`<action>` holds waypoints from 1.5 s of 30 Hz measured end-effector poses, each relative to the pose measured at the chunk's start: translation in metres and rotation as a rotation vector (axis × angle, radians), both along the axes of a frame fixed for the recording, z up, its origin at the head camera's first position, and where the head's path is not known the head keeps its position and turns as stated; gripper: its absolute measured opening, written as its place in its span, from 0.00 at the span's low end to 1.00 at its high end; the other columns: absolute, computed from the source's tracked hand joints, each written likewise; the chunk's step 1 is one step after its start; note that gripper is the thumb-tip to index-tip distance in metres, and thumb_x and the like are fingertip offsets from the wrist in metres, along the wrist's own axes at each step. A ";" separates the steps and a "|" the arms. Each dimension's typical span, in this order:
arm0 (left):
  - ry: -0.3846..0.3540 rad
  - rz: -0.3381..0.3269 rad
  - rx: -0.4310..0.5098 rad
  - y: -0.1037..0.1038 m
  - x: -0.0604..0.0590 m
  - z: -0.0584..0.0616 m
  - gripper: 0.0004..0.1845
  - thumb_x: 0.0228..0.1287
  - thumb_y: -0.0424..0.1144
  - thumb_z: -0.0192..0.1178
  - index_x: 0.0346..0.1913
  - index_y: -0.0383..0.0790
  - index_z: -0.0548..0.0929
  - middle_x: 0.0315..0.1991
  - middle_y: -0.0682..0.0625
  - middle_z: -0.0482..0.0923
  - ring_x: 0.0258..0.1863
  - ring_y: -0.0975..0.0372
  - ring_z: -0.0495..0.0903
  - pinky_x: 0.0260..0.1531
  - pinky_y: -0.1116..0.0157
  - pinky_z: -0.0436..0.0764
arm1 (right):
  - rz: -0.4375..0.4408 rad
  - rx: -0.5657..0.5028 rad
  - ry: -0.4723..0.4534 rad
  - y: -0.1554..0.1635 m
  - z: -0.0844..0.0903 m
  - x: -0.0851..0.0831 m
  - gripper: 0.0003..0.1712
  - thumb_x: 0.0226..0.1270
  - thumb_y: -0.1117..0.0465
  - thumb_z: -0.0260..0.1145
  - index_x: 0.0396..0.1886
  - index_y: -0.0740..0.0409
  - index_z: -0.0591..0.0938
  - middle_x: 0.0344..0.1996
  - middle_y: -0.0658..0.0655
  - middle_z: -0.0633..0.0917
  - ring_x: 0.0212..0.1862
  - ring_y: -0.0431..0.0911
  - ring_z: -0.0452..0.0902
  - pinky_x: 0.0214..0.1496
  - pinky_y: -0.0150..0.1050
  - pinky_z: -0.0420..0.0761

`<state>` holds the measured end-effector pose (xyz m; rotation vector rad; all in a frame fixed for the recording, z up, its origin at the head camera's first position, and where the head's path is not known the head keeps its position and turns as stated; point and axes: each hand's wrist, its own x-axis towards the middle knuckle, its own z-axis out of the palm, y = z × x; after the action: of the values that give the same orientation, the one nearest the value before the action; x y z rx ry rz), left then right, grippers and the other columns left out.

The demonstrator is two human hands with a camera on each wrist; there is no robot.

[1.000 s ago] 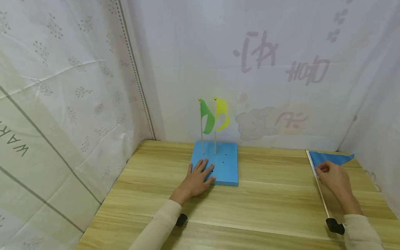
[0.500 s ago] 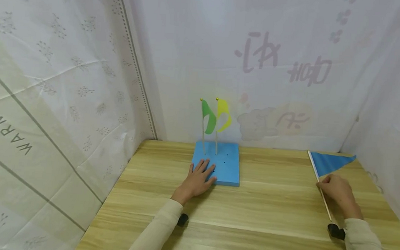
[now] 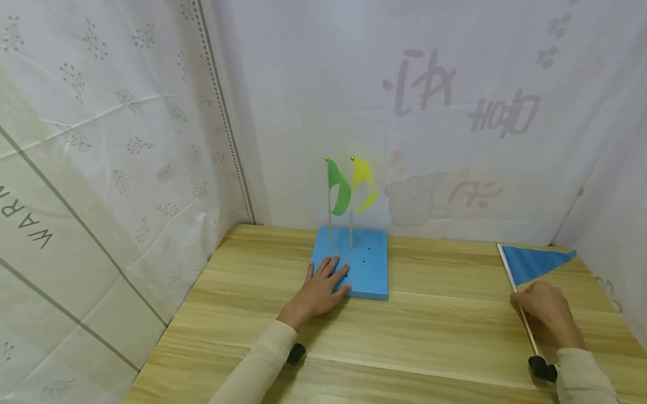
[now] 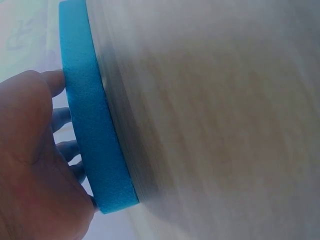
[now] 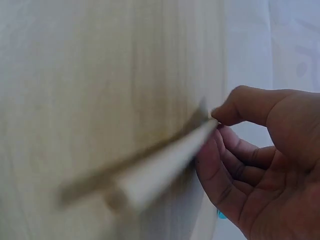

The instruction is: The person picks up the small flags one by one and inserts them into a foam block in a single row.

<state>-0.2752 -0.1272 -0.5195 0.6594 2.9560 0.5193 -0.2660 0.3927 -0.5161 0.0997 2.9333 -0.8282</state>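
White patterned sheets wall in the wooden table (image 3: 416,333), and the left sheet carries the word "WARM" (image 3: 11,214). Left of the table's middle, the left hand (image 3: 320,286) lies flat with straight fingers on the blue foam block (image 3: 365,269), which holds a green flag (image 3: 338,187) and a yellow flag (image 3: 363,186) upright. Well to the block's right, the right hand (image 3: 544,308) pinches the stick of the blue flag (image 3: 533,263).

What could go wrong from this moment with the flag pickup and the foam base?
The right hand pinches the blue flag's thin stick with fingertips only, so it might slip or twist as it lifts. The left hand rests flat on only the near corner of the blue foam block, which might shift. The upright green flag and yellow flag stand close together and might be knocked.
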 end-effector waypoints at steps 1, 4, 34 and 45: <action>0.000 -0.001 0.000 0.000 0.000 0.000 0.34 0.87 0.56 0.47 0.85 0.46 0.62 0.88 0.41 0.48 0.88 0.44 0.46 0.82 0.32 0.45 | 0.002 -0.010 -0.009 0.000 0.001 0.000 0.25 0.70 0.55 0.66 0.10 0.53 0.77 0.11 0.46 0.76 0.19 0.44 0.75 0.24 0.40 0.73; -0.003 -0.001 0.000 0.000 0.001 0.000 0.34 0.87 0.56 0.47 0.85 0.46 0.62 0.88 0.41 0.48 0.88 0.44 0.46 0.82 0.32 0.45 | 0.010 -0.036 -0.027 -0.001 0.002 -0.001 0.22 0.68 0.57 0.67 0.13 0.55 0.80 0.14 0.47 0.80 0.20 0.43 0.78 0.26 0.39 0.77; -0.006 0.008 0.000 0.001 0.001 0.000 0.34 0.86 0.57 0.47 0.85 0.46 0.62 0.88 0.41 0.49 0.88 0.44 0.47 0.82 0.32 0.45 | -0.033 -0.049 -0.017 -0.008 0.015 -0.006 0.24 0.72 0.54 0.64 0.16 0.59 0.84 0.16 0.50 0.84 0.27 0.46 0.78 0.34 0.39 0.74; -0.003 0.007 0.003 0.001 0.000 0.000 0.34 0.87 0.57 0.47 0.85 0.47 0.62 0.88 0.40 0.48 0.88 0.44 0.46 0.82 0.32 0.44 | -0.077 -0.119 0.012 -0.017 0.023 -0.014 0.18 0.69 0.57 0.64 0.32 0.69 0.89 0.19 0.50 0.89 0.25 0.42 0.87 0.34 0.38 0.80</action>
<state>-0.2749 -0.1263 -0.5192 0.6478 2.9564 0.5255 -0.2796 0.3755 -0.4928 0.1999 2.8997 -1.0149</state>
